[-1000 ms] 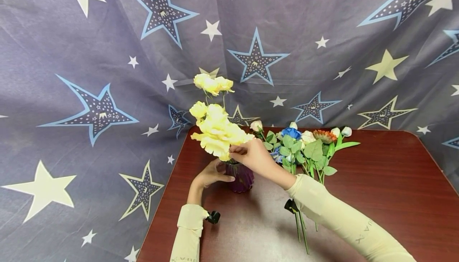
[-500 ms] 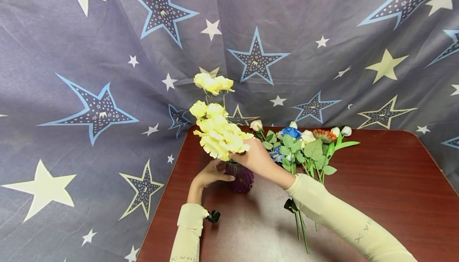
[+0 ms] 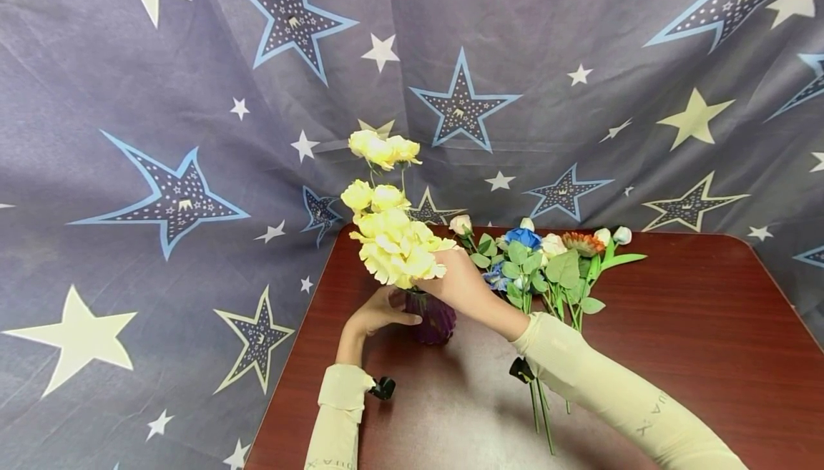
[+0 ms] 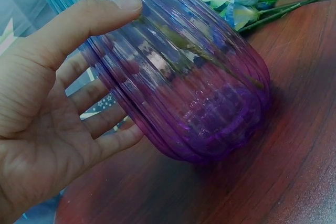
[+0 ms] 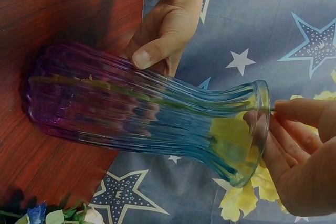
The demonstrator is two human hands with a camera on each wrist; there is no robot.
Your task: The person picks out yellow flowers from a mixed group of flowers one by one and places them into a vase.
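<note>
A ribbed glass vase [image 3: 434, 321], purple at its base and blue toward the neck, stands on the table. My left hand [image 3: 376, 314] holds it from the left; in the left wrist view the thumb lies across the near side of the glass, with the fingers behind. Yellow flowers [image 3: 394, 237] rise above the vase. At the vase mouth, my right hand [image 5: 310, 153] pinches a green flower stem between thumb and fingers. That stem [image 5: 94, 82] runs down inside the glass toward the bottom. In the head view, the right fingertips are hidden behind the hand and petals.
To the right of the vase lie several loose flowers: a blue rose [image 3: 523, 238], an orange flower [image 3: 583, 244], white buds [image 3: 621, 235] and a pale pink one [image 3: 460, 225]. Their stems point toward the near edge, partly under the right forearm. A starry cloth [image 3: 579, 134] hangs behind the table [image 3: 695, 327].
The lower yellow blooms have turned and shifted slightly right as my right hand rotated at the vase mouth, its fingers now less visible. The left hand and vase stay put.
</note>
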